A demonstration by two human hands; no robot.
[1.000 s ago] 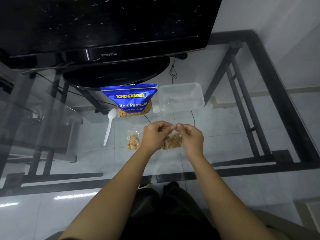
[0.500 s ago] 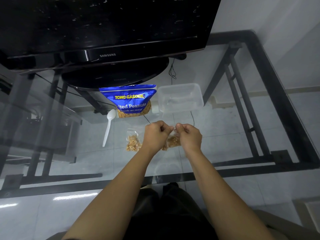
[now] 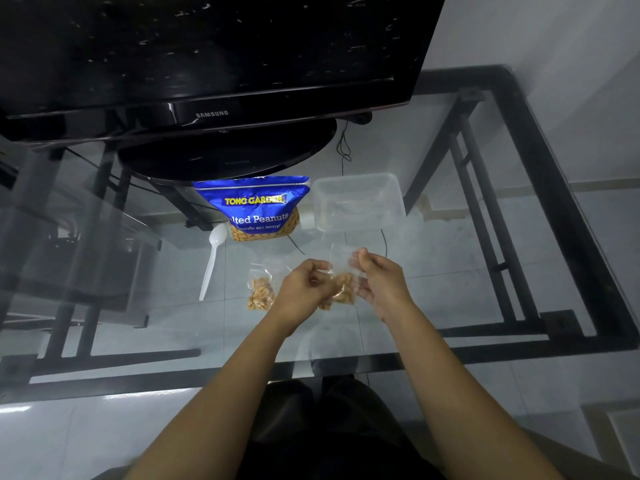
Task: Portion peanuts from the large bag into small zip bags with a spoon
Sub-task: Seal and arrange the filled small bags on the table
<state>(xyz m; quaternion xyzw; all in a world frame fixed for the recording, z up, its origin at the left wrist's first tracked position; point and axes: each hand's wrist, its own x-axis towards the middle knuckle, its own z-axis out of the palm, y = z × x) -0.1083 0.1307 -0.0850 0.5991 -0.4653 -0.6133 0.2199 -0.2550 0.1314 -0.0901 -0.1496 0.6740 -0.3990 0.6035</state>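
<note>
Left hand (image 3: 304,285) and right hand (image 3: 382,282) both pinch the top of a peanut-filled small zip bag (image 3: 343,289), held just in front of the large bag (image 3: 258,211). Seal state unclear. Risk: an incompletely pressed zip or slipping pinch would spill peanuts onto the glass table (image 3: 450,289).

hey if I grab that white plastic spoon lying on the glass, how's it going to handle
The white plastic spoon looks thin and probably very light, so it should lift easily. On the smooth glass table it may skid if nudged. Its slim handle likely flexes somewhat.
</note>
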